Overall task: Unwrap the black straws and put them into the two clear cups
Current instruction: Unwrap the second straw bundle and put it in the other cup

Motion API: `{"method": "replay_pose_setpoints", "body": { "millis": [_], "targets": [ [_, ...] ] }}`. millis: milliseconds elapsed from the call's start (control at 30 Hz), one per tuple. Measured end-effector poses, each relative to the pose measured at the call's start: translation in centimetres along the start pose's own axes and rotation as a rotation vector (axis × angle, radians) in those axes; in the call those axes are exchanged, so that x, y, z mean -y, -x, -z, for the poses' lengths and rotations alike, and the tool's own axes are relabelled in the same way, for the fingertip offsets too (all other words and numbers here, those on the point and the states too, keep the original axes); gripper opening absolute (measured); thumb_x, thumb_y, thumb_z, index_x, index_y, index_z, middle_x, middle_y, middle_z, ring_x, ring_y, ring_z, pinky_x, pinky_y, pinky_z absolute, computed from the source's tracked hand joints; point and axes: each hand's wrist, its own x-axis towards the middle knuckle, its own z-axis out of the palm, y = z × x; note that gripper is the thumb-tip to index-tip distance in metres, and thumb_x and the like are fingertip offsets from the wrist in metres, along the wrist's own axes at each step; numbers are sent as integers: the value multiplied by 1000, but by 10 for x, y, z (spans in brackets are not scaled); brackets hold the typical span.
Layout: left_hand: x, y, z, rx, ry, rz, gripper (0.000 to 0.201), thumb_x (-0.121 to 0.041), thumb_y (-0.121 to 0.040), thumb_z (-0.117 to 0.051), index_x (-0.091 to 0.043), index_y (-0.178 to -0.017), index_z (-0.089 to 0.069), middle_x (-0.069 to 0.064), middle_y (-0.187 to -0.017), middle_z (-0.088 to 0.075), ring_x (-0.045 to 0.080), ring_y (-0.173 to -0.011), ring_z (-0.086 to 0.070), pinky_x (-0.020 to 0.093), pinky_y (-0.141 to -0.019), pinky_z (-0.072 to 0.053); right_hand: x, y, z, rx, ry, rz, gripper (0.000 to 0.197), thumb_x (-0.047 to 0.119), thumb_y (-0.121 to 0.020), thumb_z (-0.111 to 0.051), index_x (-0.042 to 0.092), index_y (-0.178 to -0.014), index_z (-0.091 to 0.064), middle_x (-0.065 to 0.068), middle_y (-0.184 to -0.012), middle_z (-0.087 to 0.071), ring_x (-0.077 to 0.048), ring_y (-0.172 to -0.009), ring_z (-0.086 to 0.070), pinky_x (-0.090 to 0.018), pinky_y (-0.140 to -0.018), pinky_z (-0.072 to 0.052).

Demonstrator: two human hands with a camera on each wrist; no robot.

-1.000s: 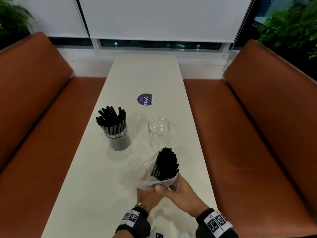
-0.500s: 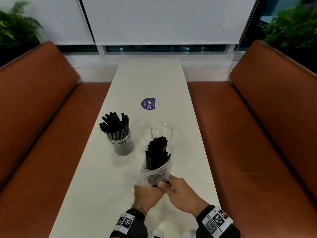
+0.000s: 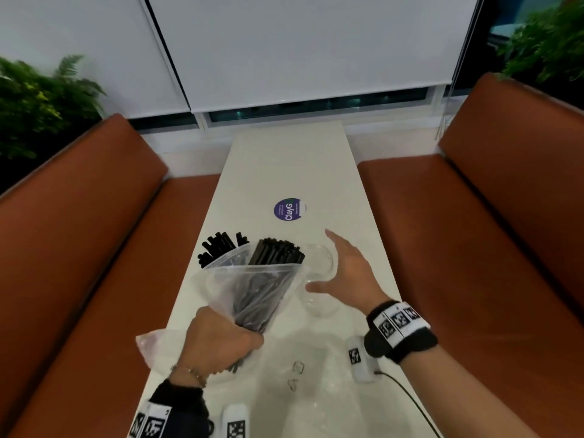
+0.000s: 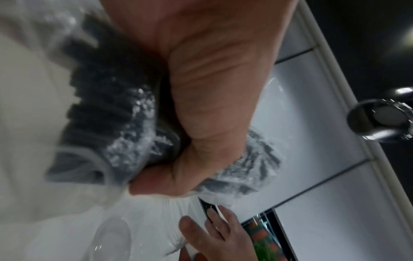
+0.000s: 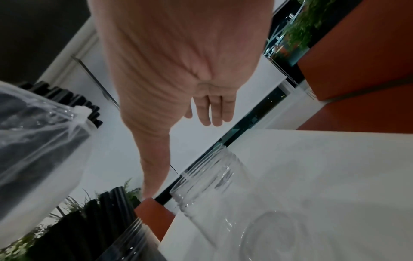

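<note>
My left hand (image 3: 218, 339) grips the lower end of a bundle of black straws (image 3: 268, 279) through its clear plastic bag (image 3: 221, 282); the straw tips stick out of the bag's open top. The same grip fills the left wrist view, left hand (image 4: 208, 106) around the bagged straws (image 4: 107, 109). My right hand (image 3: 344, 273) is off the bag, fingers spread, right beside the empty clear cup (image 3: 319, 279). The empty cup (image 5: 214, 187) stands below the open right hand (image 5: 178, 79). Behind the bag, the other cup's straws (image 3: 218, 248) show; that cup itself is hidden.
The narrow white table (image 3: 284, 159) runs between two brown benches (image 3: 79, 232) (image 3: 474, 248). A round purple sticker (image 3: 289, 209) lies further along the table. Crumpled clear plastic (image 3: 303, 374) and small white tagged devices (image 3: 360, 358) lie near me. Plants stand in both far corners.
My right hand has let go of the bag and moved right to the empty cup, fingers spread. My left hand now holds the bagged straws alone, shifted left in front of the filled cup.
</note>
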Motion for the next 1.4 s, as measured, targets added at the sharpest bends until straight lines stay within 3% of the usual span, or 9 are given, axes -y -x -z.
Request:
{"method": "replay_pose_setpoints", "body": {
  "millis": [200, 367, 500, 633, 800, 1000, 1200, 1333, 1400],
  "targets": [
    [-40, -31, -4, 54, -490, -110, 24, -27, -58, -77, -11, -72, -66, 2, -68, -74, 21, -66, -77, 33, -58, -66, -14, -57, -23, 152, 23, 104, 139, 31, -58, -105, 15, -167, -21, -11, -166, -43, -30, -152, -42, -43, -124, -38],
    [-74, -49, -9, 106, -741, -143, 24, -19, -62, -75, -17, -74, -54, -3, -70, -61, 24, -81, -77, 31, -69, -62, -33, -61, -24, 185, -101, 124, 141, 31, -46, -108, 30, -162, -27, -2, -150, -59, -23, -137, -59, -42, -113, -52],
    [-94, -55, -9, 186, -884, -161, 30, -20, -54, -80, -19, -75, -58, -4, -79, -73, 20, -78, -77, 32, -73, -65, -42, -49, -20, 175, -151, 111, 142, 45, -39, -104, 43, -158, -27, 6, -145, -63, -14, -132, -61, -41, -115, -50],
    [-114, -58, -10, 257, -1051, -177, 43, -19, -55, -85, -18, -95, -72, 0, -88, -77, 22, -81, -76, 30, -72, -61, -38, -39, -15, 172, -120, 139, 138, 38, -44, -103, 48, -157, -24, 14, -134, -66, -12, -116, -68, -35, -105, -56],
    [-146, -53, -10, 275, -1197, -227, 26, -19, -57, -84, -17, -75, -64, -2, -75, -69, 22, -79, -73, 30, -75, -58, -36, -32, -10, 155, -109, 122, 130, 30, -47, -102, 46, -152, -28, 23, -120, -64, -8, -105, -66, -20, -85, -52],
    [-168, -55, -10, 295, -1225, -265, 23, -23, -77, -76, -18, -68, -55, -1, -69, -59, 24, -77, -64, 29, -76, -50, -37, -22, -5, 89, -117, 106, 123, 35, -42, -104, 38, -144, -37, 13, -119, -74, -13, -104, -74, -34, -92, -62],
    [-172, -57, -14, 329, -1250, -262, 23, -26, -81, -74, -19, -69, -55, -1, -69, -58, 18, -62, -56, 30, -77, -48, -35, -18, -5, 100, -53, 109, 97, 37, -45, -102, 36, -128, -54, 16, -114, -69, -2, -96, -68, -16, -81, -51],
    [-178, -50, -18, 316, -1345, -354, 23, -30, -90, -74, -16, -92, -56, -1, -73, -51, 22, -83, -57, 35, -84, -45, -34, -18, -13, 99, -59, 97, 84, 37, -46, -98, 36, -120, -60, 12, -114, -62, -2, -98, -63, -21, -81, -53],
    [-180, -48, -20, 311, -1424, -394, 26, -31, -90, -75, -19, -91, -52, -2, -76, -52, 22, -84, -55, 36, -86, -45, -35, -18, -16, 88, -82, 92, 83, 33, -46, -97, 37, -120, -59, 11, -115, -64, -7, -100, -66, -27, -83, -59]
  ]
}}
